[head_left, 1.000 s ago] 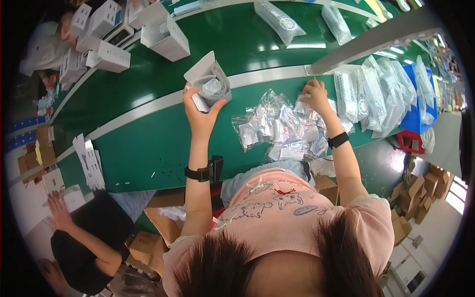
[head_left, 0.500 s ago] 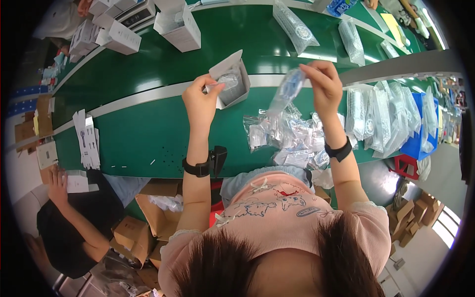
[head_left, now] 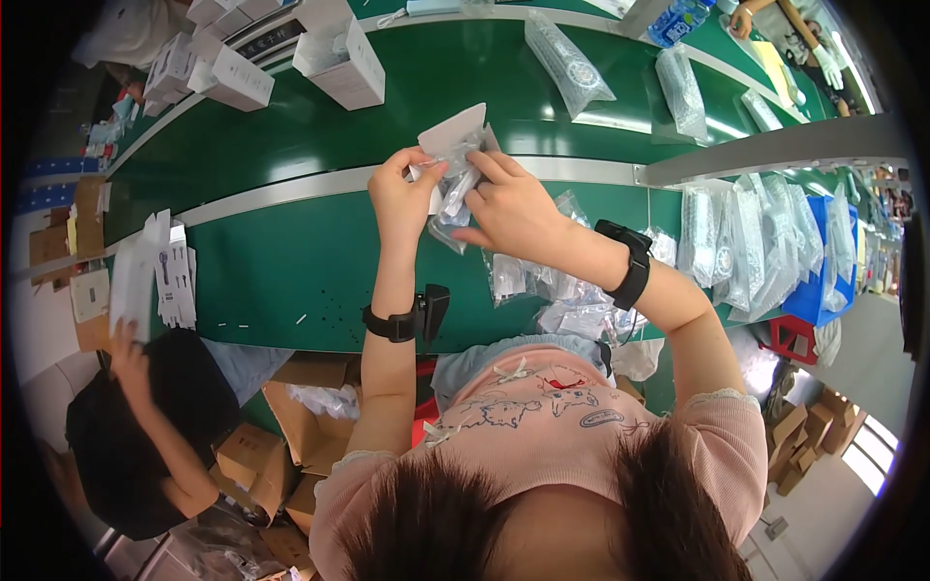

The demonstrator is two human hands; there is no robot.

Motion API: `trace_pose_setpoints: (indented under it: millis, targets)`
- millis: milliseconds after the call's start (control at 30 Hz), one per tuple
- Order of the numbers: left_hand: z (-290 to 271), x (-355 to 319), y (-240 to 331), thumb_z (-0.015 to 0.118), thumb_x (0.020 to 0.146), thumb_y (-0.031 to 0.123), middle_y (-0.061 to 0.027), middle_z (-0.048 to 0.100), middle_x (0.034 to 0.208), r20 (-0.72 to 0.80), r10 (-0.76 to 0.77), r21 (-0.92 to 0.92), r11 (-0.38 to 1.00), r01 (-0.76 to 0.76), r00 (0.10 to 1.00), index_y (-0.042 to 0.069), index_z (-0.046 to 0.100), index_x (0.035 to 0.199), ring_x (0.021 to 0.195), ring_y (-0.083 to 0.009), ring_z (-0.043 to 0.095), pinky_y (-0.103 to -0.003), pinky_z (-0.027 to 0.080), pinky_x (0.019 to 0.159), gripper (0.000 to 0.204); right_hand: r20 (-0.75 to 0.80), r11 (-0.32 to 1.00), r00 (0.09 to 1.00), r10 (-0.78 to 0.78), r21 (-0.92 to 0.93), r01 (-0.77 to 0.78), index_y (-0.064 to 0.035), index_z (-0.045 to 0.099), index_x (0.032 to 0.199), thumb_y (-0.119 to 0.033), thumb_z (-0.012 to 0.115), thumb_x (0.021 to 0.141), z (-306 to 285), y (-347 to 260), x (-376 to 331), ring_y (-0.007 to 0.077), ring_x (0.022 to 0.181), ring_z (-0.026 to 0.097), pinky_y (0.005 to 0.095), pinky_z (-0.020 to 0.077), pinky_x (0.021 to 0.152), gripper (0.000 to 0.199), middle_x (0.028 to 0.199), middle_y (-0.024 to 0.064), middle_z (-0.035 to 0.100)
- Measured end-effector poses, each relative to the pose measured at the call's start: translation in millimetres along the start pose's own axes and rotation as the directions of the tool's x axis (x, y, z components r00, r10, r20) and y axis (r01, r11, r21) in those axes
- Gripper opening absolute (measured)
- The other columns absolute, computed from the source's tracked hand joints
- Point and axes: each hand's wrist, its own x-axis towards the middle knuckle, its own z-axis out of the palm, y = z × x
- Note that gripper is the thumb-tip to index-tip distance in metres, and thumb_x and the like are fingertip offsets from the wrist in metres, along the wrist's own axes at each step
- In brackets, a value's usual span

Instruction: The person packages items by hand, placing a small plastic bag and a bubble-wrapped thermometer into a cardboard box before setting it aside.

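A small white carton [head_left: 455, 128] with its flap up stands over the grey rail, partly hidden by my hands. My left hand [head_left: 402, 194] pinches the carton's near left edge, thumb and fingers together. My right hand [head_left: 509, 198] is at the carton's opening, its fingers on a clear plastic bag [head_left: 453, 201] with something whitish-blue inside. The bag's lower end hangs down outside the carton. More clear plastic shows in the carton's mouth. To the right, below my right forearm, lies a pile of small clear bags [head_left: 572, 290] with white papers in them.
Open white boxes [head_left: 354, 73] stand at the far left. Bubble-wrapped packs [head_left: 567, 68] lie on the far green surface. More of these packs [head_left: 741, 242] lean beside a blue bin [head_left: 823, 261] at right. Flat printed cartons [head_left: 176, 281] lie left, near a co-worker's hand [head_left: 128, 360].
My right hand has moved left, bringing the clear bag from above the pile to the carton's opening. My left hand stays on the carton. The co-worker's hand now moves a white carton.
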Motion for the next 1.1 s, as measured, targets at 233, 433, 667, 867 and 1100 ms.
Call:
trace_pose_setpoints:
  millis: [233,433,667,867,1100]
  targets:
    - [2.2,-1.1,-0.6,0.070,0.064,0.004,-0.0093,0.062,0.076,0.008,0.059,0.121,0.991,-0.059,0.998,-0.004,0.058,0.072,0.070,-0.0147,0.058,-0.027,0.045,0.064,0.017,-0.329,0.986,0.944,0.031,0.164,0.024,-0.0031,0.057,0.076,-0.024,0.067,0.064,12.6,10.8,3.3,0.0265,0.094,0.051,0.0368,0.0412,0.081,0.026,0.081,0.0116,0.055]
    - [3.8,-0.2,-1.2,0.070,0.064,0.005,-0.0096,0.062,0.077,-0.007,0.067,0.108,0.992,-0.066,0.998,-0.004,0.057,0.071,0.070,-0.0157,0.058,-0.028,0.045,0.064,0.017,-0.139,0.985,0.976,-0.167,0.007,0.170,-0.0059,0.056,0.082,-0.025,0.066,0.066,8.9,19.6,-2.1,0.0251,0.093,0.051,0.0367,0.0395,0.083,0.027,0.081,0.0098,0.055]
    - [-12.6,-5.0,-6.4,0.070,0.065,0.005,-0.0126,0.060,0.093,0.020,0.039,0.142,0.989,-0.041,0.999,-0.002,0.057,0.083,0.083,-0.0173,0.058,-0.027,0.045,0.071,0.023,0.009,0.967,0.999,-0.040,0.254,0.036,-0.0075,0.052,0.111,-0.030,0.069,0.066,-3.9,16.9,6.8,0.0274,0.104,0.048,0.0371,0.0351,0.091,0.053,0.108,0.0135,0.053]
    - [-57.4,-54.8,4.8,0.081,0.047,0.023,-0.0177,0.022,0.137,0.444,-0.038,0.693,0.649,-0.315,0.895,0.008,0.023,0.133,0.126,-0.0384,0.022,-0.051,0.025,0.097,0.104,-0.279,0.853,0.914,0.294,0.508,-0.119,-0.0072,0.031,0.131,-0.035,0.077,0.058,35.9,47.5,-12.6,0.0291,0.123,0.032,0.0379,0.0242,0.102,0.090,0.130,0.0177,0.035]
    - [-69.8,-86.2,-49.1,0.078,0.049,0.017,-0.0201,0.025,0.136,0.444,-0.453,0.749,0.661,-0.042,0.773,0.010,0.024,0.134,0.124,-0.0400,0.025,-0.045,0.026,0.099,0.101,-0.410,0.507,0.641,0.649,0.861,0.038,-0.0067,0.014,0.137,-0.015,0.082,0.051,15.7,125.5,35.5,0.0252,0.122,0.032,0.0377,0.0259,0.102,0.109,0.133,0.0109,0.031]
